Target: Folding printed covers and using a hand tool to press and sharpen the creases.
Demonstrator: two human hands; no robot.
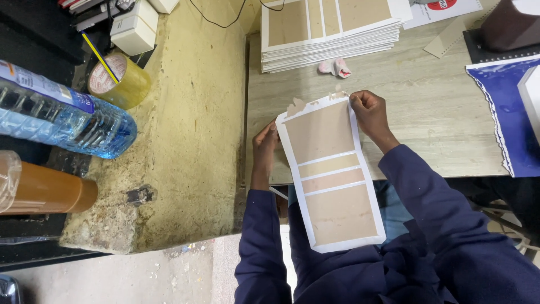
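I hold a white-bordered sheet [332, 174] with several brown card panels, tilted over the table edge and my lap. My left hand [264, 143] grips its upper left edge. At the top right corner my right hand [368, 112] pinches the sheet, where a small torn flap sticks up. Both sleeves are dark blue. A tall stack of like sheets [329, 28] lies on the wooden table [439, 112] beyond my hands.
A small pink-and-white object [336, 67] lies by the stack. Blue paper [509, 112] covers the table's right side. On the rough ledge [191, 112] at left sit a tape roll [118, 79], a water bottle [62, 115] and a brown bottle [45, 188].
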